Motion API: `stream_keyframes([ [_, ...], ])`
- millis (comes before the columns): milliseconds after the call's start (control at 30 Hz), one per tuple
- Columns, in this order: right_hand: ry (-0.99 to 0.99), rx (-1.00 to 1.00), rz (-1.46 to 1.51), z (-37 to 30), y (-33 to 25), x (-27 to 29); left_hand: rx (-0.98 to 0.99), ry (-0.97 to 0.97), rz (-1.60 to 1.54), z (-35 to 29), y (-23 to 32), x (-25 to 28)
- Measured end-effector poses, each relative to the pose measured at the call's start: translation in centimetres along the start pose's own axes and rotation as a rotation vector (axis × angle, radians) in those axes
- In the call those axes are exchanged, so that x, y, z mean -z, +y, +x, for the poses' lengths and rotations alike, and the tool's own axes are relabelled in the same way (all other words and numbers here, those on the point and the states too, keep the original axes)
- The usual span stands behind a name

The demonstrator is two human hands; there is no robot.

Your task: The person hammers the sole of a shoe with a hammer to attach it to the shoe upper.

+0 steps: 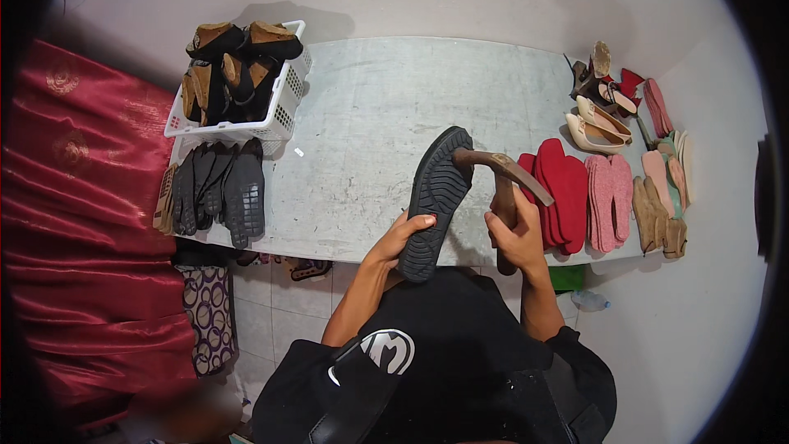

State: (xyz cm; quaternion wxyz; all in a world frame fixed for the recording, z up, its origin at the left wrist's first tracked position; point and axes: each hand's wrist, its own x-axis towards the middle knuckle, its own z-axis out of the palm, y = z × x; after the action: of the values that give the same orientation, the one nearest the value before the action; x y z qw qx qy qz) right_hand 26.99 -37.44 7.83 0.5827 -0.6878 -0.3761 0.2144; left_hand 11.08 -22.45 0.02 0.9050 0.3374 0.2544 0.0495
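My left hand (400, 238) is closed around the lower part of a black shoe sole (434, 205), its thumb lying across the ridged tread. The sole is tilted upright over the table's near edge, tread facing me. In my right hand (519, 234) is a cobbler's hammer (518, 174), gripped by its brown wooden handle. Its long curved metal head reaches left to the upper end of the sole. One end of the head overlaps the tread there; whether it touches, I cannot tell. The far side of the sole is hidden.
A white plastic basket (283, 107) holds several black shoes with tan insides. Dark grey soles (246, 197) lie in front of it. Red insoles (563, 197), pink insoles (608, 201) and cream flats (593, 133) line the table's right side. A red curtain (90, 238) hangs at left.
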Motion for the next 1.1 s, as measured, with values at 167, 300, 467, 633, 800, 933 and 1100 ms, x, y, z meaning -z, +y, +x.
stream_keyframes([
  [167,-0.041,0.033,-0.071,0.4,0.4,0.6,-0.042,-0.02,0.117,0.1,0.4,-0.1],
  [300,0.03,-0.098,0.02,0.7,-0.3,0.8,-0.078,-0.024,0.145,0.4,0.3,-0.2],
  [467,0.066,-0.047,0.038,1.2,0.9,0.2,-0.066,-0.023,0.242,0.7,0.1,0.3],
  [633,0.004,-0.229,0.065,0.9,-1.0,0.1,-0.073,0.026,0.256,0.9,-0.2,0.6],
  [800,0.052,0.379,-0.275,1.6,1.6,-1.2,-0.044,0.002,0.15,1.5,-0.2,0.2],
  [933,-0.058,-0.077,-0.126,0.9,0.0,-1.2,-0.017,0.008,0.084,1.6,-0.4,0.7],
  [1100,-0.139,-0.042,-0.205,0.1,-0.7,-1.8,0.005,0.031,0.042,1.9,-0.3,0.7],
])
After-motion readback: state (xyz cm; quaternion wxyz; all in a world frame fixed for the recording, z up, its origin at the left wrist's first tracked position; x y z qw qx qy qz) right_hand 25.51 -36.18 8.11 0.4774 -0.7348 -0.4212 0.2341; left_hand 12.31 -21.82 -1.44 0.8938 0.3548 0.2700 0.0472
